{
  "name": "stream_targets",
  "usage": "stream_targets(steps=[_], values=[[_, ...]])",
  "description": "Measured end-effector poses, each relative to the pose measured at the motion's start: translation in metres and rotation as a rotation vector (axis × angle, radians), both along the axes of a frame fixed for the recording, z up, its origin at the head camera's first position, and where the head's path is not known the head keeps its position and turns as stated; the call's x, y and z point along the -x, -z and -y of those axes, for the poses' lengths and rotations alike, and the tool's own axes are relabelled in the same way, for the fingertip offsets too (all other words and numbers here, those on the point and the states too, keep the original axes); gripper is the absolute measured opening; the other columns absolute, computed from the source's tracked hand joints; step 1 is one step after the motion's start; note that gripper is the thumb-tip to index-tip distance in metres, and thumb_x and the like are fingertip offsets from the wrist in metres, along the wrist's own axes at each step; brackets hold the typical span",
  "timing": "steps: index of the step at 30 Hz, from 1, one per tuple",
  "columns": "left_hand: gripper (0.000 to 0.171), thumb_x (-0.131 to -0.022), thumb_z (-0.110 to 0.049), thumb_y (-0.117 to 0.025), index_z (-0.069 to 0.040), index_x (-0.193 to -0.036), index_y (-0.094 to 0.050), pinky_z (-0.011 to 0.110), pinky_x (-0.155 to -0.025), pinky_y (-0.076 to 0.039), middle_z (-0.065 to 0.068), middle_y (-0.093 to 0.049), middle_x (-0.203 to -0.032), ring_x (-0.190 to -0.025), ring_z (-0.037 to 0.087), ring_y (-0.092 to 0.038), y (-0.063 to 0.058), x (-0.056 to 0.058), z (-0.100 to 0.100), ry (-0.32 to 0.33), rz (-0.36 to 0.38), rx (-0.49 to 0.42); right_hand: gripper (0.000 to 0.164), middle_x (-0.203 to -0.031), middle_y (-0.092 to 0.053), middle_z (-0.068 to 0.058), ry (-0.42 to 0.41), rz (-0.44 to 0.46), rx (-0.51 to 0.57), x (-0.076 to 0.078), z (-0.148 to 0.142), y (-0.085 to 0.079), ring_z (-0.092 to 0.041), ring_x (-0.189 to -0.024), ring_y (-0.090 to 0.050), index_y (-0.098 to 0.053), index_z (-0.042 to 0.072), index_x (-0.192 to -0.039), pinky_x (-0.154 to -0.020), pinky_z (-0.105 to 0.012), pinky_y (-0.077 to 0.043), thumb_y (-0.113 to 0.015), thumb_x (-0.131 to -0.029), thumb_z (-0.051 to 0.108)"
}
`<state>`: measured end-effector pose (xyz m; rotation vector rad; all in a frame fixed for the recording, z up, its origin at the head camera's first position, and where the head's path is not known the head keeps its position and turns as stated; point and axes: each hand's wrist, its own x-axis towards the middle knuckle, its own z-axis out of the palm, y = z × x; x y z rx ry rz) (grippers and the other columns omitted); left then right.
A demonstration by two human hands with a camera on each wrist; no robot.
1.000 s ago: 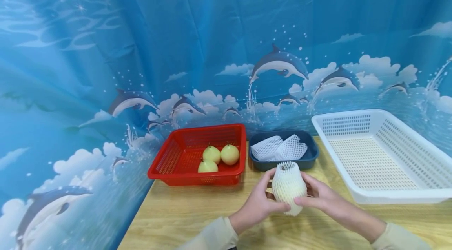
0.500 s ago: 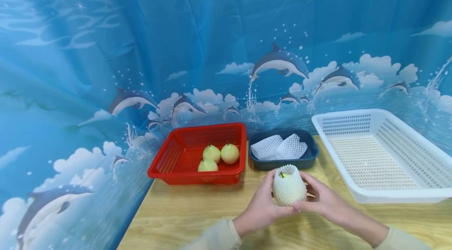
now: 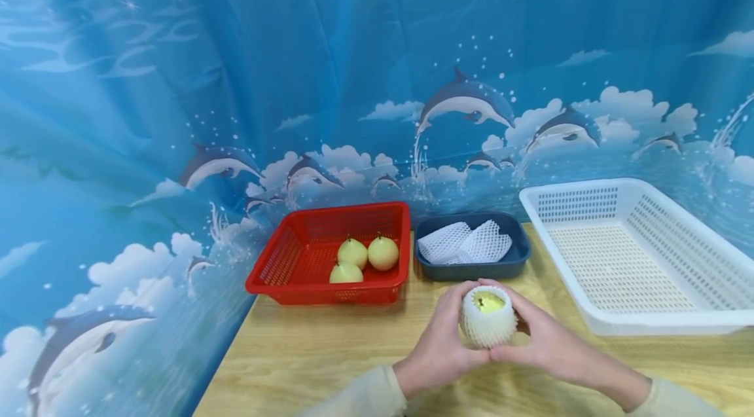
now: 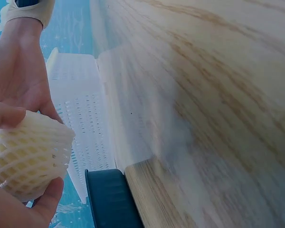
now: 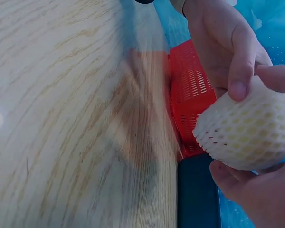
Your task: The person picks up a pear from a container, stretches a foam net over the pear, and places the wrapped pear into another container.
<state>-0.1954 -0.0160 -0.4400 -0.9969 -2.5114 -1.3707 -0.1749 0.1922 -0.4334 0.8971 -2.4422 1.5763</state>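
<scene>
Between my two hands sits a yellow-green pear (image 3: 487,301) in a white foam net sleeve (image 3: 490,330). Its stem shows through the sleeve's open top in the head view. My left hand (image 3: 440,345) grips the sleeved pear from the left, thumb at the near side. From the right, my right hand (image 3: 544,338) grips it too, and the thumbs meet in front. Both wrist views show fingers curled round the netted fruit, which is held above the wooden table (image 3: 318,351). Three bare pears lie in a red basket (image 3: 330,296) to the left.
Behind my hands stands a dark blue tray (image 3: 471,273) with white foam net sleeves (image 3: 465,243) in it. A large white perforated basket (image 3: 618,273) is at the right. A blue dolphin-print curtain (image 3: 353,44) hangs along the table's back edge.
The sleeved pear has tilted so its top faces me, and the stem and yellow skin now show. The sleeve's loose lower end no longer shows. Both hands have closed in around it.
</scene>
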Motion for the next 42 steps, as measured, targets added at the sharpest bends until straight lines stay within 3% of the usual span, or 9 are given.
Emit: stream_targets(steps=[4, 8, 13, 18, 24, 28, 35, 38, 42], values=[[0.099, -0.069, -0.016, -0.089, -0.029, -0.150, -0.032, 0.033, -0.111, -0.041, -0.008, -0.046, -0.144, -0.131, 0.008, -0.044, 0.001, 0.001, -0.002, -0.006, -0.006, 0.000, 0.086, -0.146, -0.051, -0.014, 0.051, -0.011, -0.030, -0.001, 0.003, -0.002, -0.001, -0.116, -0.056, -0.035, 0.017, -0.155, -0.091, -0.026, -0.052, -0.082, -0.083, 0.020], [0.099, -0.067, -0.009, -0.085, -0.026, -0.149, -0.034, 0.030, -0.107, -0.043, -0.007, -0.048, -0.141, -0.127, 0.006, -0.046, 0.001, 0.002, -0.006, -0.012, 0.024, -0.014, 0.080, -0.135, -0.059, -0.007, 0.116, -0.034, -0.052, -0.003, 0.005, -0.004, -0.002, -0.108, -0.059, -0.043, 0.016, -0.149, -0.087, -0.026, -0.053, -0.083, -0.081, 0.022], [0.093, -0.071, -0.010, -0.084, -0.023, -0.149, -0.035, 0.022, -0.096, -0.048, -0.008, -0.049, -0.141, -0.120, 0.003, -0.050, -0.003, 0.004, -0.012, 0.027, 0.148, -0.065, 0.075, -0.116, -0.065, -0.004, 0.203, -0.007, -0.078, -0.005, 0.001, -0.010, -0.003, -0.093, -0.062, -0.048, 0.015, -0.142, -0.075, -0.026, -0.056, -0.084, -0.077, 0.023], [0.090, -0.076, -0.017, -0.086, -0.025, -0.149, -0.034, 0.022, -0.086, -0.054, -0.010, -0.049, -0.138, -0.115, 0.004, -0.053, -0.008, 0.009, -0.021, 0.089, 0.292, -0.120, 0.079, -0.115, -0.065, -0.010, 0.268, 0.043, -0.122, -0.008, -0.010, -0.026, -0.007, -0.089, -0.064, -0.044, 0.010, -0.145, -0.069, -0.027, -0.057, -0.083, -0.077, 0.023], [0.062, -0.079, -0.011, -0.080, -0.018, -0.134, -0.053, 0.021, -0.068, -0.055, -0.006, -0.060, -0.110, -0.082, 0.002, -0.062, -0.011, 0.014, -0.031, 0.030, 0.425, -0.080, 0.080, -0.113, -0.066, -0.014, 0.341, 0.012, -0.197, -0.008, -0.024, -0.051, -0.015, -0.090, -0.064, -0.043, 0.006, -0.146, -0.067, -0.028, -0.055, -0.083, -0.078, 0.023], [0.045, -0.081, -0.009, -0.075, -0.014, -0.123, -0.060, 0.029, -0.062, -0.057, -0.002, -0.066, -0.097, -0.068, 0.012, -0.065, -0.011, 0.016, -0.043, 0.002, 0.525, -0.088, 0.083, -0.115, -0.065, -0.017, 0.373, 0.045, -0.245, -0.006, -0.036, -0.070, -0.021, -0.092, -0.065, -0.039, 0.006, -0.148, -0.065, -0.030, -0.055, -0.082, -0.080, 0.026], [0.027, -0.089, -0.016, -0.070, -0.012, -0.114, -0.062, 0.042, -0.066, -0.061, 0.007, -0.068, -0.089, -0.075, 0.035, -0.071, -0.013, 0.025, -0.077, 0.010, 0.735, -0.172, 0.085, -0.120, -0.061, -0.023, 0.409, 0.068, -0.333, 0.007, -0.063, -0.106, -0.026, -0.092, -0.065, -0.029, 0.003, -0.153, -0.063, -0.035, -0.053, -0.075, -0.089, 0.034], [0.024, -0.089, -0.016, -0.068, -0.008, -0.111, -0.059, 0.042, -0.065, -0.061, 0.013, -0.068, -0.090, -0.073, 0.035, -0.072, -0.015, 0.028, -0.092, 0.022, 0.775, -0.227, 0.094, -0.121, -0.060, -0.028, 0.425, 0.085, -0.382, 0.014, -0.075, -0.115, -0.027, -0.090, -0.066, -0.018, 0.000, -0.158, -0.061, -0.035, -0.053, -0.072, -0.091, 0.038], [0.021, -0.090, -0.015, -0.066, -0.004, -0.106, -0.057, 0.038, -0.061, -0.061, 0.017, -0.068, -0.087, -0.078, 0.045, -0.072, -0.018, 0.031, -0.112, 0.040, 0.813, -0.301, 0.096, -0.115, -0.062, -0.027, 0.440, 0.112, -0.425, 0.024, -0.090, -0.123, -0.024, -0.084, -0.064, -0.013, -0.001, -0.158, -0.060, -0.036, -0.051, -0.070, -0.092, 0.041]])
